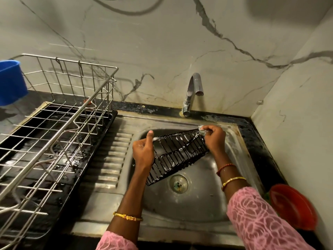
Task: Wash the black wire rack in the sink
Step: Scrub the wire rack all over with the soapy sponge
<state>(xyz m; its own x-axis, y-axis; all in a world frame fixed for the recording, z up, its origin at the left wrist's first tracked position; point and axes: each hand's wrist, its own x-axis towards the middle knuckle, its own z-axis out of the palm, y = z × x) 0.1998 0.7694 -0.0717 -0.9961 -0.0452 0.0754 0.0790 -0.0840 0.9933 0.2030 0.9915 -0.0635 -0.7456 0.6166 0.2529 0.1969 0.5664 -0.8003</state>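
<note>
Both hands' fingers (207,131) curled round soapy black wire rack (178,154) edges, above sink (198,204) basin.

Both arms reached forward, pink sleeves pushed up, bangles on the wrists. The left hand (143,153) gripped with fingers curled and thumb raised; the right hand (214,139) pinched with its fingers (207,129), wrist bent.

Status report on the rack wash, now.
Left hand grips black wire rack, soapy, over sink. Right hand pinches its far corner with a sudsy scrubber. Nothing obstructing.
</note>
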